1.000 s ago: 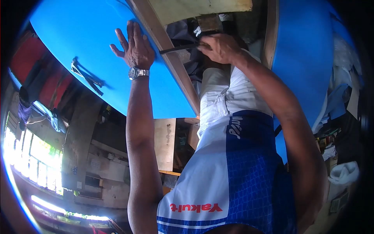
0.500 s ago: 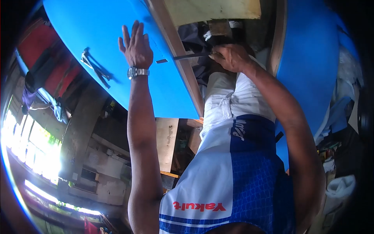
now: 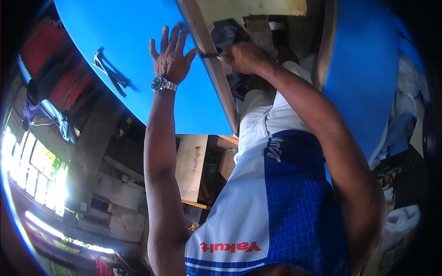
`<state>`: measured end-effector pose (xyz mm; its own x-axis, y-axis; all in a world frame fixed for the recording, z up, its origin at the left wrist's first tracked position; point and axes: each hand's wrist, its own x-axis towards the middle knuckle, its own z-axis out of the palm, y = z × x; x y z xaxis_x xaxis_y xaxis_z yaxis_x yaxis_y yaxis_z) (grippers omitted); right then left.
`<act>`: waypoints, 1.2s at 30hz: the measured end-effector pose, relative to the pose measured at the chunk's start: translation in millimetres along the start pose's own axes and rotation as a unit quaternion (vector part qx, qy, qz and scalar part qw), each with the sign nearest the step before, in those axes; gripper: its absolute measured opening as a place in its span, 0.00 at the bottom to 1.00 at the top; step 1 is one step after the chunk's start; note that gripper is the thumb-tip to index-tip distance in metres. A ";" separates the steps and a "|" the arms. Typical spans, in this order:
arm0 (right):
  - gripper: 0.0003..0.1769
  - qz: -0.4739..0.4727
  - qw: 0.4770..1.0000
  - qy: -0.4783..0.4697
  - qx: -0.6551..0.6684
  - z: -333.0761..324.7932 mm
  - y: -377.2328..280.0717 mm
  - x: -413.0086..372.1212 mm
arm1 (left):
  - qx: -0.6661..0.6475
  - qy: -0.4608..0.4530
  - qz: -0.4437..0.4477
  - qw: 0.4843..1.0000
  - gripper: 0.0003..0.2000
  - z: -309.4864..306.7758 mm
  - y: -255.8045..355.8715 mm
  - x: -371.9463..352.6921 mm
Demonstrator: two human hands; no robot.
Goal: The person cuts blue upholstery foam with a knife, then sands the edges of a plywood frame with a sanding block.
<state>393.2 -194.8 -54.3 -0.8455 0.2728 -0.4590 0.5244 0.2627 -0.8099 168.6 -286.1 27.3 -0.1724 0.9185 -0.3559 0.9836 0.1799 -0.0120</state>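
Observation:
My left hand (image 3: 171,62), with a metal wristwatch (image 3: 164,84), is spread palm down over the blue panel (image 3: 133,34), fingers apart and holding nothing. Its thumb points toward the panel's wooden edge (image 3: 209,60). Just beyond that edge, my right hand (image 3: 244,57) is closed around the end of a thin dark strip-like tool (image 3: 210,55). The strip crosses the wooden edge near my left thumb. My right fingers are partly blurred, and the gripped end is mostly hidden.
A thin bracket-like object (image 3: 109,73) rests on the blue panel at left. Another blue panel (image 3: 363,78) with a wooden edge stands at right. A pale board (image 3: 251,8) is at the top. Below the left panel is a light wooden sheet (image 3: 191,165).
My right hand has moved left toward the wooden edge, and less of the dark strip shows. My left fingers have spread wider, with the thumb now out to the right.

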 end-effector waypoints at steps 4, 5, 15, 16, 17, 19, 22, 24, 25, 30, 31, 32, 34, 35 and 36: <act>0.22 -0.008 1.000 0.027 0.001 6.7 -19.8 14.7 | 0.002 -0.008 -0.003 1.000 0.37 -0.3 -3.6 -3.4; 0.21 0.000 1.000 0.028 -0.004 8.1 -20.2 15.0 | 0.004 0.001 -0.008 1.000 0.37 4.5 -5.8 -3.4; 0.22 0.010 1.000 0.002 0.007 -1.7 17.0 -59.9 | 0.047 0.008 0.002 0.999 0.38 23.6 -12.7 -2.7; 0.21 0.004 1.000 -0.001 -0.001 3.9 9.4 -47.6 | 0.057 0.006 0.004 0.998 0.38 23.8 -13.0 -3.3; 0.20 -0.003 1.000 -0.004 -0.009 9.0 0.9 -36.9 | 0.068 0.003 0.005 0.998 0.39 24.0 -12.9 -4.1; 0.19 -0.023 1.000 -0.007 -0.019 9.3 -24.2 -18.7 | 0.066 0.023 0.002 0.998 0.38 30.8 -15.8 -3.2; 0.19 -0.031 0.999 0.002 -0.006 8.3 -32.1 -24.0 | 0.043 0.045 0.007 0.998 0.37 28.9 -14.5 -4.7; 0.18 -0.005 1.000 -0.008 0.006 9.1 -22.7 -40.1 | 0.035 0.064 0.014 0.997 0.36 29.5 -14.2 -4.1; 0.18 0.018 1.000 -0.024 0.010 14.7 -6.5 -55.3 | 0.038 0.077 0.017 0.996 0.35 34.5 -17.1 -3.9; 0.17 0.066 0.996 -0.029 0.043 17.4 28.0 -107.7 | 0.052 0.023 -0.012 0.998 0.36 17.9 -8.0 -4.3; 0.16 0.062 0.997 -0.029 0.039 18.2 27.2 -102.6 | 0.009 0.010 -0.024 1.000 0.38 5.3 0.8 -4.3; 0.16 0.058 0.997 -0.029 0.036 21.3 23.2 -93.7 | -0.033 -0.002 -0.036 0.999 0.40 -1.5 5.6 -5.3; 0.15 0.037 0.999 -0.015 0.034 33.4 12.9 -72.6 | -0.035 0.009 -0.033 0.999 0.40 0.7 5.8 -6.5; 0.15 0.020 0.999 0.000 0.036 43.0 6.6 -58.7 | -0.036 0.015 -0.032 0.999 0.39 2.0 5.7 -6.5; 0.15 0.003 0.999 0.015 0.038 48.9 0.4 -51.5 | -0.036 0.011 -0.034 0.999 0.40 2.0 6.3 -7.0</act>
<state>432.1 -254.1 -48.8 -0.8385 0.3017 -0.4538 0.5194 0.1908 -0.8330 176.1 -292.1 27.8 -0.2399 0.9107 -0.3363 0.9635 0.2658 0.0325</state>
